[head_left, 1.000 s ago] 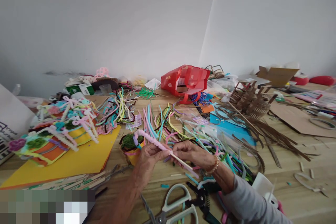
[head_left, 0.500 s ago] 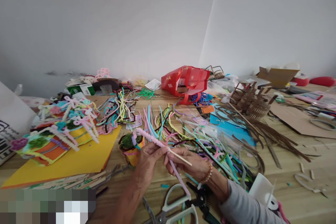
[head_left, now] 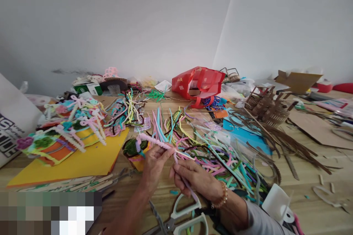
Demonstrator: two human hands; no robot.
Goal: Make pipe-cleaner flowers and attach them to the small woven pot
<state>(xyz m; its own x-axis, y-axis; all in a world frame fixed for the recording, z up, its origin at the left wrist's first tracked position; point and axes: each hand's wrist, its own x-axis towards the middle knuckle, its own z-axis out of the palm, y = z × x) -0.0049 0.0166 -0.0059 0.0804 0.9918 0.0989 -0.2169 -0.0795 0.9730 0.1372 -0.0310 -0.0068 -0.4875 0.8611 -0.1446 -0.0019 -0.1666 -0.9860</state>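
Note:
My left hand (head_left: 153, 164) pinches a thin wooden stick (head_left: 184, 155) wrapped along its far part with a coil of pink pipe cleaner (head_left: 153, 141). My right hand (head_left: 193, 180) is closed on the loose lilac tail of that pipe cleaner (head_left: 191, 189), just below the stick's bare end. Both hands hover over the wooden table (head_left: 303, 176), right in front of a small yellow pot with green fuzzy filling (head_left: 135, 151). A beaded bracelet (head_left: 222, 196) sits on my right wrist.
Loose coloured pipe cleaners (head_left: 209, 147) are strewn behind my hands. Scissors (head_left: 179, 219) lie at the near edge. Yellow paper (head_left: 82, 161) with pipe-cleaner flower crafts (head_left: 66, 128) lies left. A red bag (head_left: 199, 83), brown woven baskets (head_left: 264, 105), cardboard (head_left: 317, 125) and a white tape dispenser (head_left: 278, 205) stand further off.
My right hand has dropped below the stick and drawn the lilac tail down and toward me. The stick now lies flatter and its bare end sticks out less. The view shifted slightly.

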